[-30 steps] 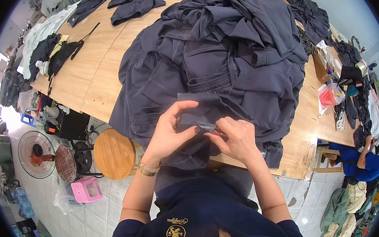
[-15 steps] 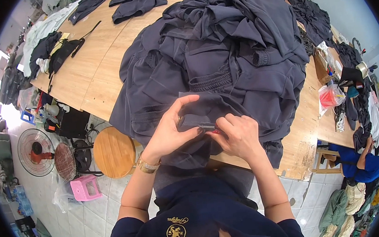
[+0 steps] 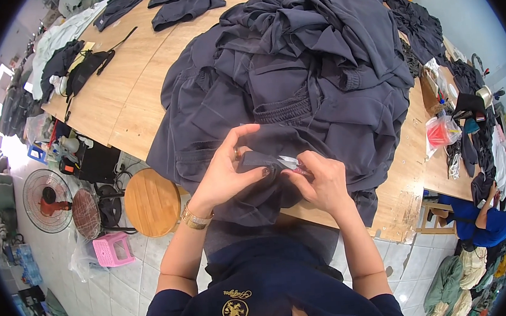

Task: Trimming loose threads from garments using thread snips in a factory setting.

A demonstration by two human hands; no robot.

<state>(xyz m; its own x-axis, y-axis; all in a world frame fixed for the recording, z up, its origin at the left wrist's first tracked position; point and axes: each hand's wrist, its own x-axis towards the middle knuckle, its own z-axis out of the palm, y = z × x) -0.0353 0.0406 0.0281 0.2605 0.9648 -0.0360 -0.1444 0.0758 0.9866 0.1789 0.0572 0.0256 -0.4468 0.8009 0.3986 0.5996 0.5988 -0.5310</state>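
Observation:
My left hand (image 3: 220,177) pinches a piece of a dark grey garment (image 3: 254,160) between thumb and fingers, the index finger stretched out above. Part of this cloth hangs over the table's near edge. In my right hand (image 3: 324,177) is a small pair of thread snips (image 3: 289,161), with pale metal blades and a reddish handle mostly covered by the fingers. The blades point left and lie close against the held cloth; whether they touch a thread cannot be made out. Behind both hands spreads a large heap of dark grey garments (image 3: 293,68) with gathered elastic edges.
The heap covers much of the wooden table (image 3: 135,102). Folded dark garments (image 3: 188,10) and a black strapped item (image 3: 89,73) lie farther left. A round wooden stool (image 3: 152,203), fan (image 3: 48,201) and pink stool (image 3: 114,250) stand left. A person in blue (image 3: 481,220) sits right.
My right hand has turned the snips, so their blades show broader and tilt up-left. The cloth at my left fingertips has bunched up. Another person's hand has appeared at the table's far edge.

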